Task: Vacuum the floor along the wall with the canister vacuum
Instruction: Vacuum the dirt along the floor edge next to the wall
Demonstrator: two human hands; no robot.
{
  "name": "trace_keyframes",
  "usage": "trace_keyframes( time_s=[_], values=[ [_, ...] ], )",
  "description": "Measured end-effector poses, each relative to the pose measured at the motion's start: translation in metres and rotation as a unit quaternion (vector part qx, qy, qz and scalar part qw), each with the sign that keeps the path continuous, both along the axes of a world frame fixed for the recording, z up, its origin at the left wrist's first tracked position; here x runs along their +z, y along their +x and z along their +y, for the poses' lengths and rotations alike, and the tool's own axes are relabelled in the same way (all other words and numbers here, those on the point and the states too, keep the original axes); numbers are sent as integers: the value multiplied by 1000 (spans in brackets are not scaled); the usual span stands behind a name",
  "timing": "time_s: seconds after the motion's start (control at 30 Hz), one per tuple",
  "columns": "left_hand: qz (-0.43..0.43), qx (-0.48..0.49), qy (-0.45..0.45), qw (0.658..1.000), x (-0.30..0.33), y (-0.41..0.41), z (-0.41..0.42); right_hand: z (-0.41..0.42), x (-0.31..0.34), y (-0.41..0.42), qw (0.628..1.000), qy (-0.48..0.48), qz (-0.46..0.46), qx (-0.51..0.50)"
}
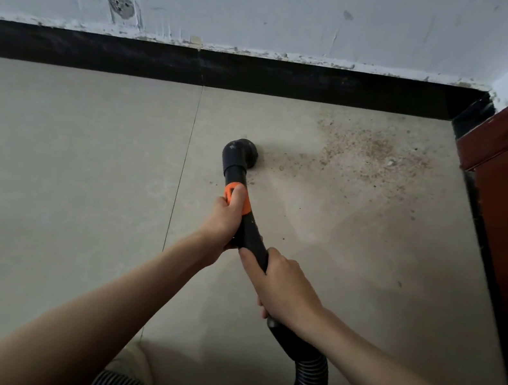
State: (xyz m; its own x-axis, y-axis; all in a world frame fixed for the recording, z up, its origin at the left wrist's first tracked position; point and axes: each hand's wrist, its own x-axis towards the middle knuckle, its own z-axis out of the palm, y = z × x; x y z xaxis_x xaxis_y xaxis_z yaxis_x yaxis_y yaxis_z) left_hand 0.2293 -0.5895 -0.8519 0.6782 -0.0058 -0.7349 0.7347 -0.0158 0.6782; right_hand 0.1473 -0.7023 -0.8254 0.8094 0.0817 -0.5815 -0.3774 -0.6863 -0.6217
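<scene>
I grip the wand (248,225) with both hands, left hand (224,217) ahead of right hand (283,289), nozzle (242,153) on the floor (68,142), dust (372,148) at two o'clock.

Both of the person's forearms are bare, with no sleeve reaching into sight on either. The left forearm (114,283) and the right forearm (399,381) are slim and smooth. No watch, band or bracelet sits at either wrist. The left hand (224,217) and the right hand (283,289) are ungloved, and no ring shows on the fingers (238,194). The nails cannot be made out.
</scene>
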Motion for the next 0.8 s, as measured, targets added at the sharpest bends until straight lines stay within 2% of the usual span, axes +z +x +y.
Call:
trace_keyframes(
  time_s=[0.57, 0.8],
  values=[
    [-17, -168, 0, 986, 13, 27, -76, -40, -6, -2, 989, -39, -19, -144],
    [-21, -164, 1, 986, 9, 28, -75, -42, -10, 3, 989, 5, -5, -145]
  ],
)
